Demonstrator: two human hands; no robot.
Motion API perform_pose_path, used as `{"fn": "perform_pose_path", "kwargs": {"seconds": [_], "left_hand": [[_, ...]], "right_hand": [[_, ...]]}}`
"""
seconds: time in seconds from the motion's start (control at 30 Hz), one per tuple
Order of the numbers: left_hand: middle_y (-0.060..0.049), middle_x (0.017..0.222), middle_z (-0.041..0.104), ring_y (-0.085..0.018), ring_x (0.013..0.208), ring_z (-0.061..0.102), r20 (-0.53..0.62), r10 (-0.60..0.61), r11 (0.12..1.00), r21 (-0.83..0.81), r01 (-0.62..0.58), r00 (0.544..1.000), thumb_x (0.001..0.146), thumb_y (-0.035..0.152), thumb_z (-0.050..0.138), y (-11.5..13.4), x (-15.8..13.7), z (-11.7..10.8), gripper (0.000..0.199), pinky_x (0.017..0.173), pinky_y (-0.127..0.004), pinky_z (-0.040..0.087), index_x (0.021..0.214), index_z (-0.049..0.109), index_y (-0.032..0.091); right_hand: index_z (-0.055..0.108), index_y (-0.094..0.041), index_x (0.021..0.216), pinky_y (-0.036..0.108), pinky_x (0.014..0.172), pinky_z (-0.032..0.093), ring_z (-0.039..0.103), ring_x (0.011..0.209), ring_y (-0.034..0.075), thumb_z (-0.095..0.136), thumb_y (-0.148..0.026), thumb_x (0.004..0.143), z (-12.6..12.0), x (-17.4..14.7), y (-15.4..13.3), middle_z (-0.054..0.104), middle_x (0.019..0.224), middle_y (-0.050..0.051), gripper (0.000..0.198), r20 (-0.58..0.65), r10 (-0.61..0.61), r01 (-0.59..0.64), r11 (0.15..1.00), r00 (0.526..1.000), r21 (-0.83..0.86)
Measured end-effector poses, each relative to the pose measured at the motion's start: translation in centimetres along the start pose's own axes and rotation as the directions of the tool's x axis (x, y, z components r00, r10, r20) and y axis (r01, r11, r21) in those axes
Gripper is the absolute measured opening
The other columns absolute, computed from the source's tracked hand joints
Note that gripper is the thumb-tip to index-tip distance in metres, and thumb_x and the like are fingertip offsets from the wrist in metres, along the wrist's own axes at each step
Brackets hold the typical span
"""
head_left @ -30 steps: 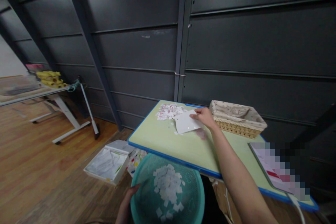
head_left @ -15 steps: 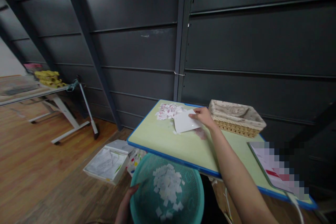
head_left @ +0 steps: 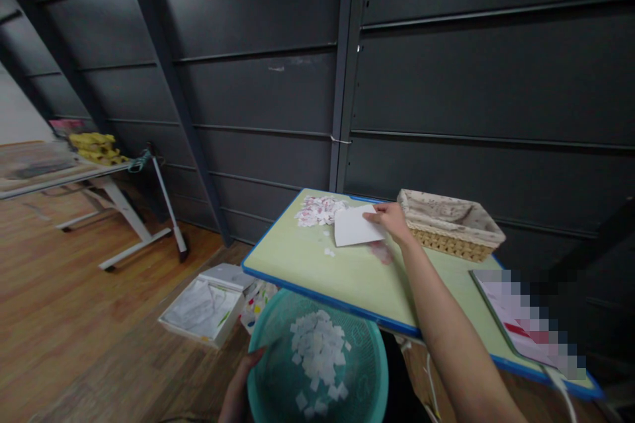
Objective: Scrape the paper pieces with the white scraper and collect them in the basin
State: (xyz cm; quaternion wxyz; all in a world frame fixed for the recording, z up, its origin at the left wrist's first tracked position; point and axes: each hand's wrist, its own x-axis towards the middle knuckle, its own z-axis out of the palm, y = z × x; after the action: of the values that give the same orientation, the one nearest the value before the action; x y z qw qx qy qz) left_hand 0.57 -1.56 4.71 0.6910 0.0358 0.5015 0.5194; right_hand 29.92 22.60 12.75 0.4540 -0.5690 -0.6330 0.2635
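My right hand (head_left: 391,219) pinches the right edge of a flat white card (head_left: 354,228), thumb on top, just above the pale green tabletop (head_left: 307,271). Left of the card lies a heap of small paper pieces (head_left: 320,209), with a few stray bits in front of it. Below the table's front edge, my left hand (head_left: 243,373) closes on the left rim of a teal mesh plastic basket (head_left: 384,370). Many small white paper squares (head_left: 320,350) lie in the bottom of this basket. Part of my left hand is hidden by the basket's side.
A woven, cloth-lined basket (head_left: 449,244) stands at the table's back right. A tablet-like panel (head_left: 520,324), partly pixelated, lies on the right end with a cable. On the floor sits an open white box (head_left: 198,310). A broom (head_left: 169,205) leans by another table (head_left: 54,178) at left.
The card has shifted slightly right and turned in my right hand, away from the heap. My left hand stays on the teal basket. The view has moved a little.
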Motion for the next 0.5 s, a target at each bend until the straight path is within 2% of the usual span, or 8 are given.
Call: {"fn": "perform_pose_path", "kwargs": {"seconds": [0.2, 0.27, 0.4, 0.5], "left_hand": [[-0.013, 0.094, 0.079, -0.037, 0.098, 0.069, -0.016, -0.015, 1.000, -0.025, 0.015, 1.000, 0.074, 0.032, 0.066, -0.1, 0.1, 0.2, 0.077, 0.095, -0.050, 0.047, 0.141, 0.038, 0.008], [-0.014, 0.093, 0.079, -0.037, 0.096, 0.070, -0.028, 0.002, 1.000, -0.013, -0.003, 1.000, 0.075, 0.036, 0.064, -0.1, 0.2, 0.1, 0.077, 0.094, -0.051, 0.047, 0.141, 0.037, 0.007], [-0.014, 0.090, 0.080, -0.036, 0.095, 0.070, 0.013, -0.038, 0.998, -0.049, 0.039, 0.999, 0.077, 0.033, 0.062, -0.1, 0.2, 0.1, 0.080, 0.096, -0.050, 0.046, 0.143, 0.030, 0.002], [-0.013, 0.095, 0.079, -0.035, 0.098, 0.070, -0.032, -0.008, 1.000, -0.020, 0.007, 0.999, 0.076, 0.030, 0.063, -0.1, -0.2, 0.4, 0.079, 0.098, -0.048, 0.045, 0.144, 0.031, 0.005]], "right_hand": [[0.057, -0.015, 0.053, 0.024, 0.046, 0.021, 0.038, 0.049, 0.011, 0.066, -0.040, 0.054, 0.4, -0.6, -0.6, 0.046, 0.049, -0.002, 0.027, 0.106, 0.009, -0.013, 0.999, 0.994, 0.030], [0.058, -0.014, 0.055, 0.024, 0.046, 0.022, 0.039, 0.049, 0.011, 0.066, -0.040, 0.055, 0.9, -0.8, -0.9, 0.048, 0.051, -0.002, 0.027, 0.098, 0.010, -0.015, 0.998, 0.995, 0.054], [0.064, -0.012, 0.064, 0.024, 0.046, 0.025, 0.044, 0.051, 0.012, 0.065, -0.040, 0.057, 1.4, -0.9, -1.1, 0.055, 0.057, 0.001, 0.029, 0.057, 0.019, -0.026, 0.992, 0.998, 0.123], [0.066, -0.011, 0.072, 0.024, 0.045, 0.027, 0.045, 0.050, 0.012, 0.065, -0.041, 0.058, 1.7, -1.0, -1.1, 0.058, 0.060, 0.002, 0.033, 0.081, 0.025, -0.038, 0.985, 0.996, 0.167]]}}
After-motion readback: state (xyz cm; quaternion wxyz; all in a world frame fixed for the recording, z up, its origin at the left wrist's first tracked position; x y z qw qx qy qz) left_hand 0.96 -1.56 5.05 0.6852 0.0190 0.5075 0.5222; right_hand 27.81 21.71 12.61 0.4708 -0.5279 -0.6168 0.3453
